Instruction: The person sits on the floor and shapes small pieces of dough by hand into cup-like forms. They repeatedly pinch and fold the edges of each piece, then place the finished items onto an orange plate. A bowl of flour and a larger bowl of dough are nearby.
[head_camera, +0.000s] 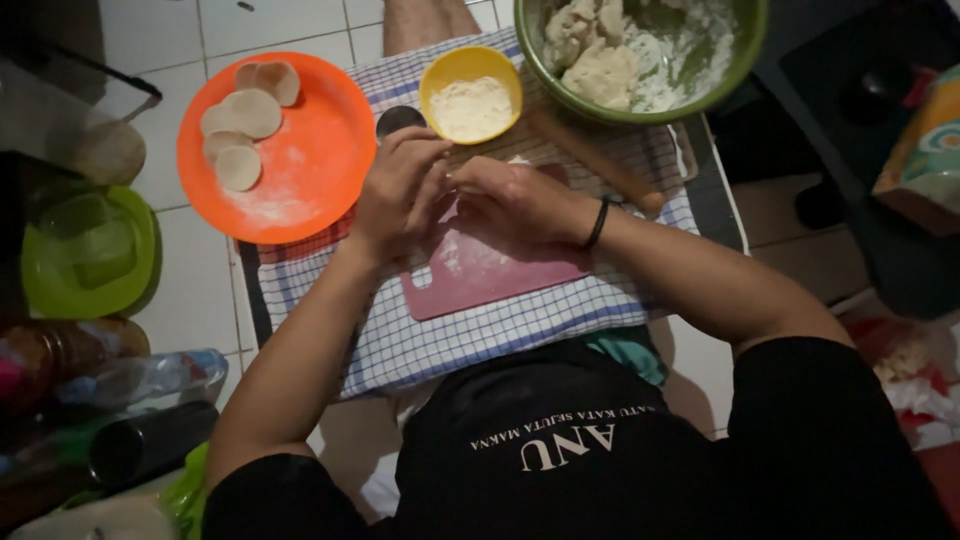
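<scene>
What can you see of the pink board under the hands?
The board is a flat pink rectangle, plastic by its look, with rounded corners and a small handle hole near its left edge. It lies slightly turned on a blue-checked cloth. White flour dusts its top. The left hand and right hand meet over its far end and hide that part; whether they touch it cannot be told.

Plate (320, 190) left of board (490, 270); bowls (470, 62) behind.
</scene>
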